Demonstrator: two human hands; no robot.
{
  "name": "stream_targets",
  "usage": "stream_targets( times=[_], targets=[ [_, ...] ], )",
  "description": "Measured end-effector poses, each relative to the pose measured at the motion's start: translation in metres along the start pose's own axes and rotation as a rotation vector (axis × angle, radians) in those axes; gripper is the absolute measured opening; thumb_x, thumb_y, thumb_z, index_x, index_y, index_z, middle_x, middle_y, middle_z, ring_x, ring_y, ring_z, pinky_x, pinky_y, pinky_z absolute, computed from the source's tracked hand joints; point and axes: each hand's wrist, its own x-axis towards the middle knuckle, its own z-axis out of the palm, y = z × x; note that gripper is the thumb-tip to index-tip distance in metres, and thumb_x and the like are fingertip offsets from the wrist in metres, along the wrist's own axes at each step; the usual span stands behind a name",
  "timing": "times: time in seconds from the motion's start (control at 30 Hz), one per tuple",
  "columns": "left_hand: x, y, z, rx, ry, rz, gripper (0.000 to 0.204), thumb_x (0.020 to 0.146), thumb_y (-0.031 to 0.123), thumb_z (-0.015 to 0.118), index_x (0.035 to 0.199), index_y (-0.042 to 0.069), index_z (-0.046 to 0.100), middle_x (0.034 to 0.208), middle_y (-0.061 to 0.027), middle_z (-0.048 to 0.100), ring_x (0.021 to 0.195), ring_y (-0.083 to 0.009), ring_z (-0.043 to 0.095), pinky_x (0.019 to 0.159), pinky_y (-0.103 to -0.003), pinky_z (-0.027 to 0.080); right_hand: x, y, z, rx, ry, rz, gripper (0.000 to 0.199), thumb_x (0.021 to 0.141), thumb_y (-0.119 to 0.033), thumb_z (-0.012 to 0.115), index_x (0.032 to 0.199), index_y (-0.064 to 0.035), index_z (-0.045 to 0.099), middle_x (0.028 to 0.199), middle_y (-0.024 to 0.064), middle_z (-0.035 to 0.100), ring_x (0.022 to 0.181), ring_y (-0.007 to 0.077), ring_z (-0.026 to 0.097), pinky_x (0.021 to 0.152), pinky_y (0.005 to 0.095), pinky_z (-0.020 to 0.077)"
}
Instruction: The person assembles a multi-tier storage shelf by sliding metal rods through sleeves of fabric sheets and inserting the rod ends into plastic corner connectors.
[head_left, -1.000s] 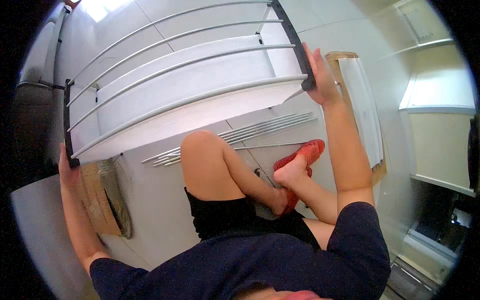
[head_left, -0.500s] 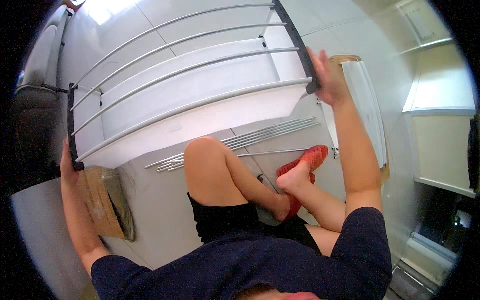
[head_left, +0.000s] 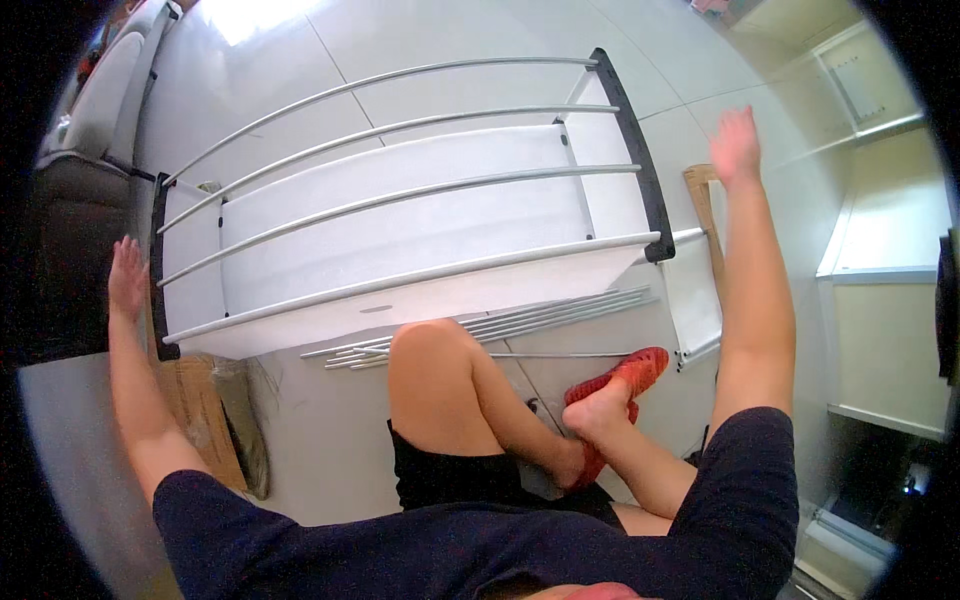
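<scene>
In front of me on the floor stands a rack frame (head_left: pixel 632 150) with black end pieces, several silver rods across its top and white fabric (head_left: pixel 390 225) around its inside. Just off its left end piece is my left hand (head_left: pixel 127 278), fingers stretched and holding nothing. My right hand (head_left: pixel 738 145) is raised beyond the right end piece, apart from it, with nothing in it; its fingers are slightly blurred. Between the rack and my bent knee lie several loose silver rods (head_left: pixel 560 318).
A flat white panel with rods (head_left: pixel 693 310) and a cardboard piece (head_left: pixel 703 195) lie right of the rack. More cardboard (head_left: pixel 200 405) lies at left, near a dark sofa (head_left: pixel 90 255). Pale cabinets (head_left: pixel 885 330) line the right side. Red shoes (head_left: pixel 640 373) are on my feet.
Both hands have come away from the rack's end pieces, the right one moving farther out and up. The rack appears lower in the picture.
</scene>
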Motion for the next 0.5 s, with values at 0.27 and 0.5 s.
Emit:
stream_targets(
  times=[0.27, 0.5],
  targets=[
    [0.02, 0.004, 0.055, 0.406, -0.076, -0.173, 0.061, 0.097, 0.047, 0.028, 0.146, 0.012, 0.017, 0.153, -0.0086, 0.01, 0.142, -0.0234, 0.006, 0.113, -0.041, 0.013, -0.015, 0.019, 0.131, -0.297, -0.537, 0.264, 0.055, 0.089, -0.056, 0.043, 0.093, -0.0065, 0.066, 0.082, 0.0107, 0.064, 0.073, 0.0192, 0.063, 0.068, 0.0301, 0.0498],
    [0.037, 0.029, 0.063, 0.674, -0.066, 0.122, 0.062, 0.097, 0.049, 0.025, 0.146, 0.013, 0.018, 0.153, -0.0078, 0.01, 0.142, -0.024, 0.006, 0.113, -0.041, 0.01, 0.031, 0.012, 0.117, -0.853, -0.25, -0.662, 0.065, 0.092, -0.057, 0.035, 0.124, -0.0005, 0.048, 0.127, 0.0186, 0.049, 0.121, 0.0289, 0.043, 0.103, 0.0395, 0.03]
  ],
)
